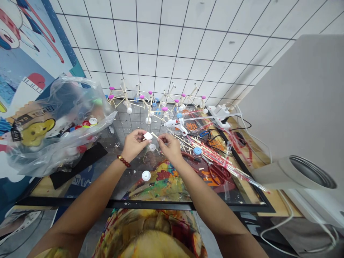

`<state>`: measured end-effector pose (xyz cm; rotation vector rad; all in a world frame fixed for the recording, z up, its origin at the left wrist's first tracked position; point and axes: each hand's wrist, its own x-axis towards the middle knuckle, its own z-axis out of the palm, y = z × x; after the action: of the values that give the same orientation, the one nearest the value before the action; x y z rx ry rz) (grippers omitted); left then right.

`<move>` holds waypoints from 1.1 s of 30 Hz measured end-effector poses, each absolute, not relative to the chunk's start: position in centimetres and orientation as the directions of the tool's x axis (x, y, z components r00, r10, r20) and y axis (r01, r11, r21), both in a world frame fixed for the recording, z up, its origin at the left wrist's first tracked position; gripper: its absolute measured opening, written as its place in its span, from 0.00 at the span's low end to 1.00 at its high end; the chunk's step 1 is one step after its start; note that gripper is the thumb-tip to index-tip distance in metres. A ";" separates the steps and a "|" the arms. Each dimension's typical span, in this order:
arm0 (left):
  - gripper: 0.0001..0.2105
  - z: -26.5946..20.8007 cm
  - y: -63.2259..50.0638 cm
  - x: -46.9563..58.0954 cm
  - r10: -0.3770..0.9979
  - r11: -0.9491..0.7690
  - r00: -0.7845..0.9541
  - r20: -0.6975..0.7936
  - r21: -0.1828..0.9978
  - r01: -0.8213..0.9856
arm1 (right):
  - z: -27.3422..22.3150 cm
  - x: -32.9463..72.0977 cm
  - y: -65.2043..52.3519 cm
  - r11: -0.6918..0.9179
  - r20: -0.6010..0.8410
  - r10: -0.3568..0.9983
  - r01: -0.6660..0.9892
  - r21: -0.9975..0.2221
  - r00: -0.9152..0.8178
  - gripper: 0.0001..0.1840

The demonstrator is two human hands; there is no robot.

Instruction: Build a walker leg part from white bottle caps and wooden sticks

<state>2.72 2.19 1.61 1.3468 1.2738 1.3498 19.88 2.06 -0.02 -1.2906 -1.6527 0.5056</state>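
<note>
We look down past two bare forearms at a cluttered counter (150,204) with a dark front edge. Near its middle, the fingers of the left hand (135,145) are pinched on a small white piece (147,135), held above the surface. Facing it, the fingers of the right hand (170,146) are closed on a short pale stick (154,135), its tip pointing toward the white piece. We cannot tell whether the two parts touch.

We judge the step in hand to be lining up stick and white piece. From here, the move seems to call for a steady left hold while the right hand guides the stick's tip to the right spot at the right angle.

Below the hands lie a white disc (146,175) and, closer in, a second small white wheel (152,147). Just beyond the right hand rests a white glue gun (176,124). To the right we see a bundle of wrapped sticks (212,152), a blue disc (197,150) and red-handled scissors (215,175). Along the back stand stick frames with pink discs (165,109). At the left, a clear plastic bag (40,129) slumps, colourful small parts inside.
</note>
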 end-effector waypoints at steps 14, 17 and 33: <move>0.17 1.9 2.0 2.9 0.986 -0.133 -0.087 0.142 0.986 0.102 | -0.2 19.9 2.0 0.387 0.449 0.894 0.525 -0.758 -0.010 0.05; 0.17 1.8 2.0 2.8 0.986 -0.132 -0.089 0.141 0.986 0.097 | -0.2 19.9 2.0 0.398 0.460 0.888 0.526 -0.752 -0.015 0.05; 0.17 1.6 2.2 1.7 0.995 -0.087 -0.031 0.096 0.973 0.216 | -0.4 19.4 1.8 0.398 0.442 0.894 0.595 -0.698 -0.079 0.05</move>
<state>1.71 2.19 1.59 1.4183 1.3545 1.1983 19.36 1.77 -0.42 -1.2972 -1.7784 0.4275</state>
